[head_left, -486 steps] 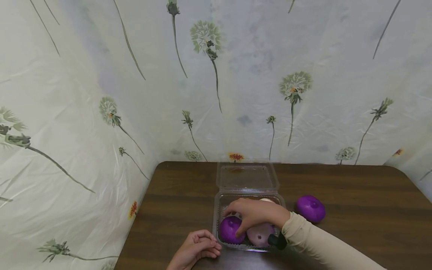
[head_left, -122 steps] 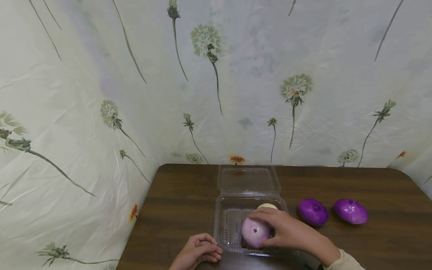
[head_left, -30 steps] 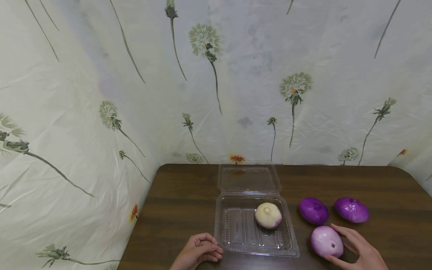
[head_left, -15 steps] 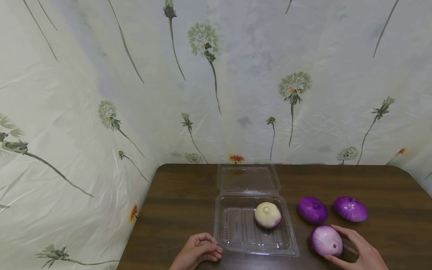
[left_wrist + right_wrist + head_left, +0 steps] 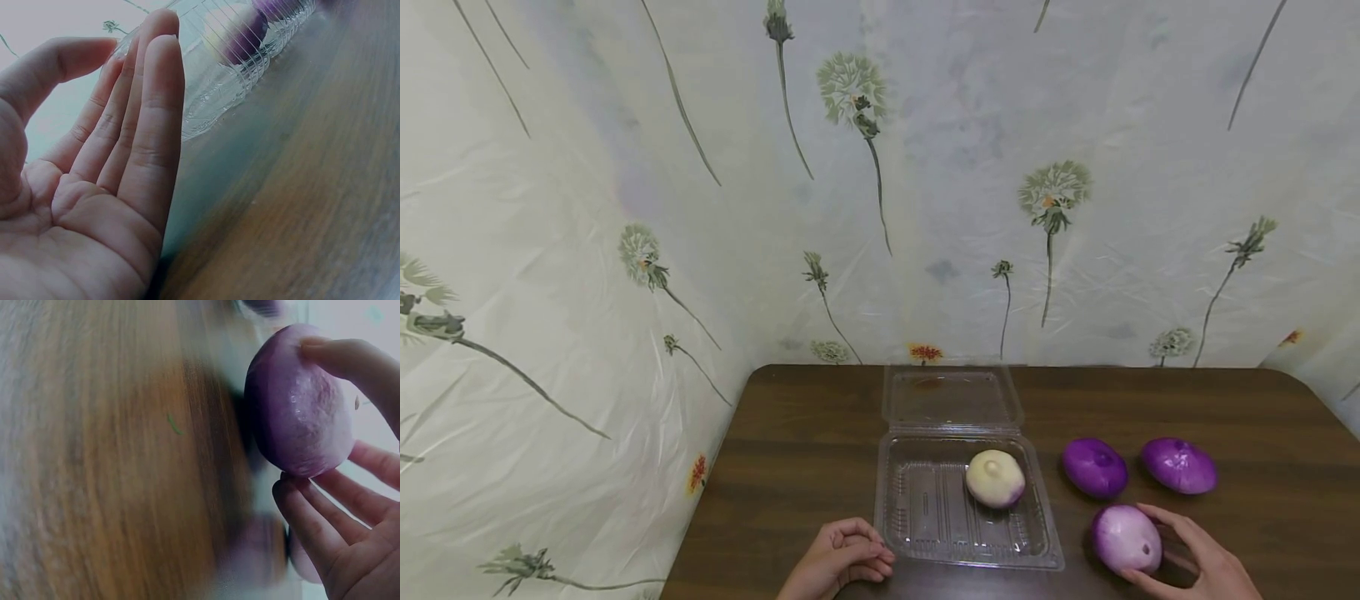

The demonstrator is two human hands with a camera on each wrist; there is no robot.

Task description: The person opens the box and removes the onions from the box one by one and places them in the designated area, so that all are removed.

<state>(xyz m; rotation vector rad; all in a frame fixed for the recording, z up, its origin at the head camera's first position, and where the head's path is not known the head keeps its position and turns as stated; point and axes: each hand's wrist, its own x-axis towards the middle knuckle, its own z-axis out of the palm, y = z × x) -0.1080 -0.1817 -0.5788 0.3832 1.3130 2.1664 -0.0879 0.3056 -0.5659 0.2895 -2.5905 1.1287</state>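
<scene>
My right hand (image 5: 1210,558) grips a pale purple turnip (image 5: 1126,540) between thumb and fingers, close over the table right of a hinged clear plastic container (image 5: 917,558). In the right wrist view, the thumb (image 5: 331,353) presses one side of this turnip and the fingertips its other side. Inside the container, towards its right, sits a cream turnip (image 5: 995,477) with a purple underside. My left hand (image 5: 838,558) stays at the container's front left corner, thumb and fingertips pinching its rim. Two deep purple turnips (image 5: 1095,468) (image 5: 1180,465) lie side by side on the table.
The container's lid (image 5: 951,396) lies folded back towards the wall. The dark wooden table (image 5: 805,450) ends at a flower-printed sheet (image 5: 940,208) behind and to the left.
Over the longer span, a second deep purple turnip and then the pale one left the container for the table on the right. During the last second the right hand has barely moved.
</scene>
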